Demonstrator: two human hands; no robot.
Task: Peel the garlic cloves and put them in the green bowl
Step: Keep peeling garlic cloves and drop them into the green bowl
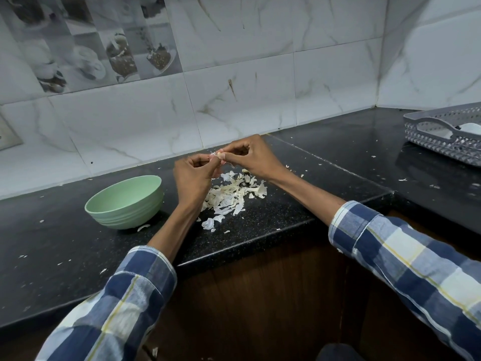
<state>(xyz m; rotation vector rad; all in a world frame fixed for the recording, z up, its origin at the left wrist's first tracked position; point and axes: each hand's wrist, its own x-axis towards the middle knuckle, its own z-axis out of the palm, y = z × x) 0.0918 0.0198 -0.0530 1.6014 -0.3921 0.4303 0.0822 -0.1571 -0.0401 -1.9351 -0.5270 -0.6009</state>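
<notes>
A garlic clove (218,155) with loose papery skin is held above the black counter, pinched between both hands. My left hand (194,175) grips it from the left with curled fingers, and my right hand (250,157) pinches it from the right. The green bowl (125,204) stands upright on the counter to the left of my left hand; its inside is hidden from this angle. A heap of white garlic skins (231,196) lies on the counter right under my hands.
A grey perforated basket (442,136) with something white in it stands at the far right on the black counter (338,152). Small skin flakes are scattered over the counter. The tiled wall runs behind, and the counter's front edge steps around a corner below my forearms.
</notes>
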